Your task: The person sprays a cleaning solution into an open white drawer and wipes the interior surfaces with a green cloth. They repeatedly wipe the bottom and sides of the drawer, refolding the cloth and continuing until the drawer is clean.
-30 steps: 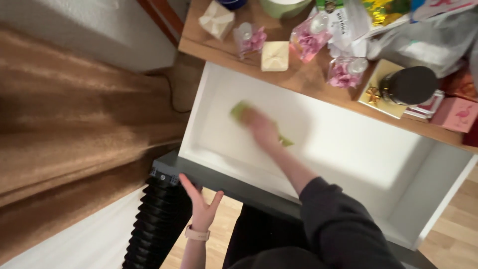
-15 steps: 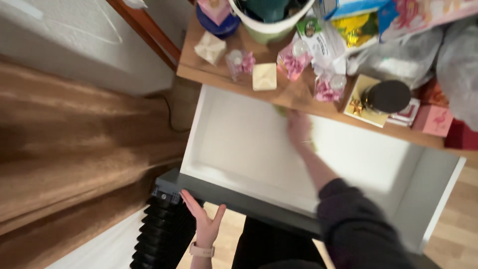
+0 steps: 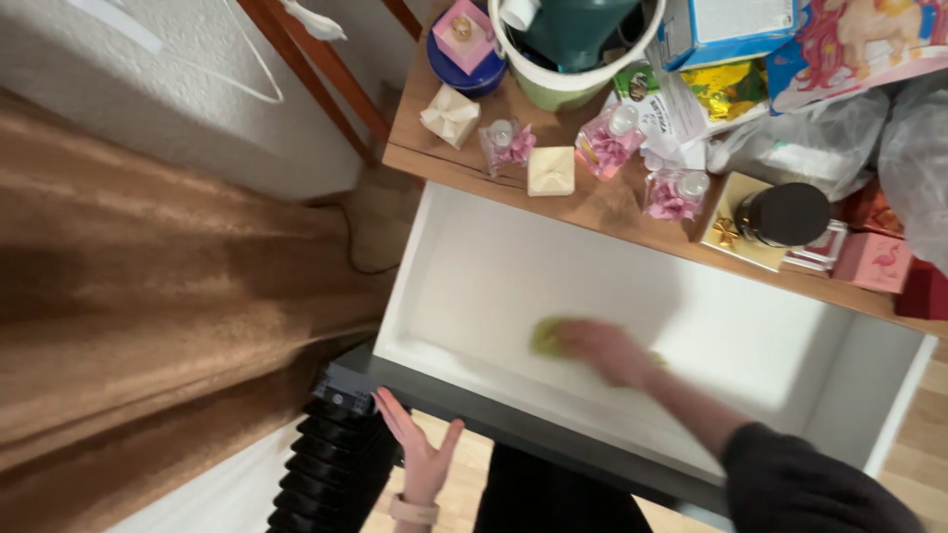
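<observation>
While right hand (image 3: 607, 352) presses green cloth (image 3: 546, 337) flat inside white drawer (image 3: 474, 266), left hand (image 3: 420, 449) fingers splayed, released, at drawer front.

In the middle of the frame, the right hand (image 3: 607, 350) presses a small yellow-green cloth (image 3: 546, 337) flat on the bottom of the open white drawer (image 3: 494, 266); the left hand (image 3: 423, 456), fingers spread, touches the drawer's dark front edge at the bottom
</observation>
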